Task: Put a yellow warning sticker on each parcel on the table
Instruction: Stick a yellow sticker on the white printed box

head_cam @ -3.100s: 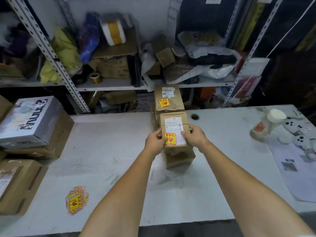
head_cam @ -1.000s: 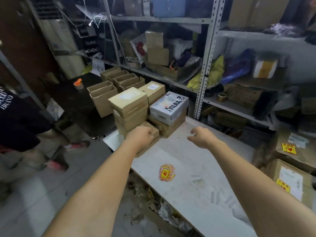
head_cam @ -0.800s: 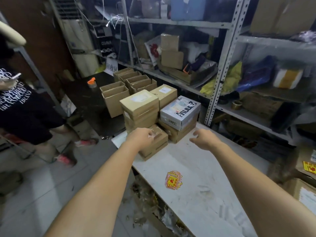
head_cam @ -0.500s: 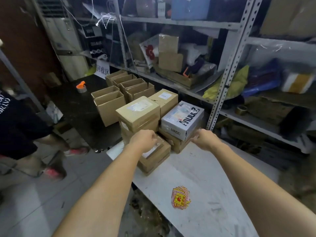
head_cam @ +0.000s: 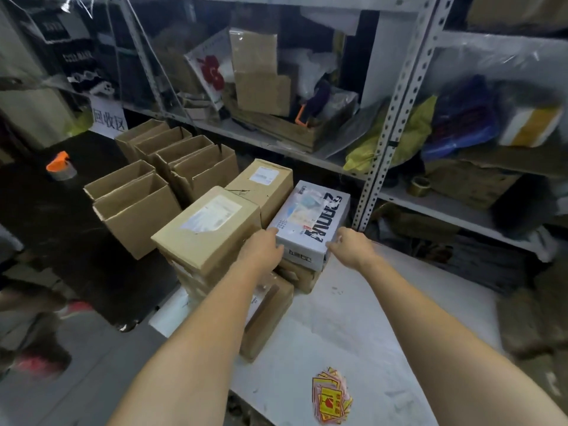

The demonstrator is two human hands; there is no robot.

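Note:
A white printed parcel [head_cam: 310,216] lies on top of a brown parcel [head_cam: 299,275] at the table's far left end. My left hand [head_cam: 262,249] grips its near left corner and my right hand [head_cam: 352,245] its near right corner. To the left stands a stack of brown parcels [head_cam: 206,229] with a white label on top, another labelled parcel [head_cam: 261,186] behind it, and a low parcel [head_cam: 267,315] partly under my left forearm. No yellow sticker shows on any of these. A loose pile of yellow warning stickers [head_cam: 331,399] lies on the white table [head_cam: 353,318] near its front edge.
Several open empty cartons [head_cam: 138,207] stand on a dark surface beyond the table's left end. A metal shelf post [head_cam: 396,112] rises right behind the white parcel, with cluttered shelves on both sides. Another person's feet [head_cam: 40,361] are on the floor at left.
My view turned left, away from the stickered parcels. My left hand left the low brown parcel and both hands moved forward onto the white printed parcel.

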